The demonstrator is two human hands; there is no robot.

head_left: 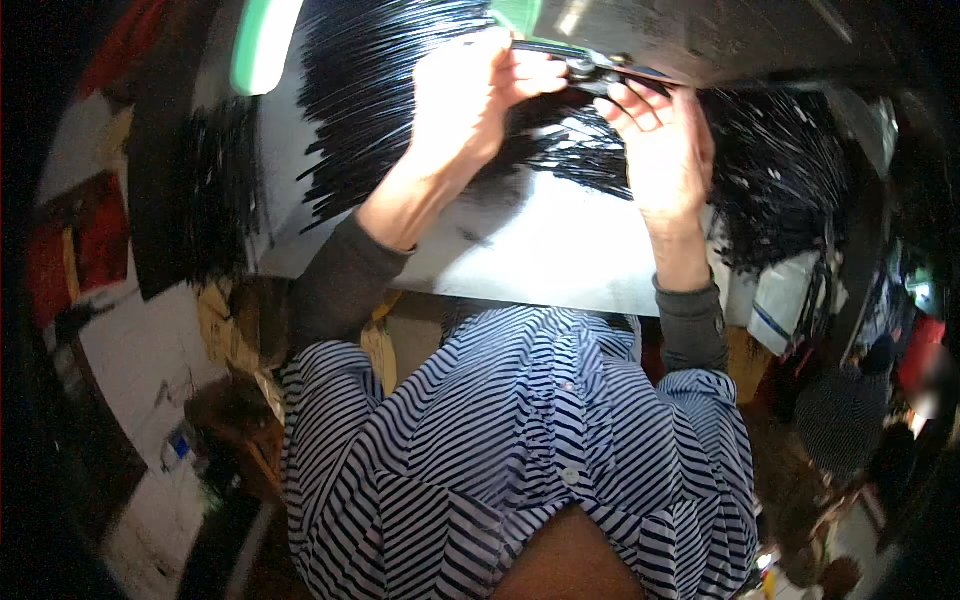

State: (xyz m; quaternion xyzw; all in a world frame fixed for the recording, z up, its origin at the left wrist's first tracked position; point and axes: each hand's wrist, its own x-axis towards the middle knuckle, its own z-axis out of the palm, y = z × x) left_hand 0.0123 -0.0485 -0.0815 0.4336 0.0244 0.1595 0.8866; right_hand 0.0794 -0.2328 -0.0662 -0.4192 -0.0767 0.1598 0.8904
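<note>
Both hands are raised at the far side of a pale work surface point(560, 245), in bright light. My left hand point(460, 100) is closed, its fingers pinching one end of a slim dark strip point(550, 47) with a shiny lump near its middle. My right hand point(665, 150) has its fingers bent around the other end, which looks thin and reddish. The strip's exact kind is too small and glary to make out. Beneath and beside my left hand lies a thick pile of thin, glossy black rods point(345, 120). More black rods point(590, 150) lie between my wrists.
Another heap of black rods point(780, 170) lies at the right. A bright green-edged lamp point(265, 45) hangs at the upper left. A dark panel point(740, 40) slopes over the far right. A white packet point(785, 300) sits by the right edge, and red material point(85, 245) is far left.
</note>
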